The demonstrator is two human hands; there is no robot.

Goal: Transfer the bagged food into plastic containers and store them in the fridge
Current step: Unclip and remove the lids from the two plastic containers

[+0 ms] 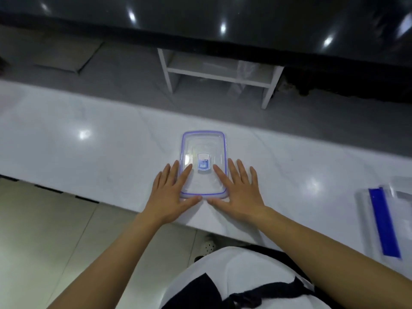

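A clear plastic container [204, 148] with a blue-rimmed lid and a blue label lies on the white counter [89, 143], near its front edge. My left hand [171, 192] rests flat at the container's near left corner, fingers straight, the index finger on the lid. My right hand [236, 188] lies flat at the near right corner in the same way. Both thumbs touch the container's near edge. What is inside the container cannot be made out.
A clear zip bag with a blue strip [383, 221] lies on the counter at the right edge. Beyond the counter stands a white shelf unit [220, 72] under a black glossy top [223, 23]. Tiled floor [44, 230] lies below left.
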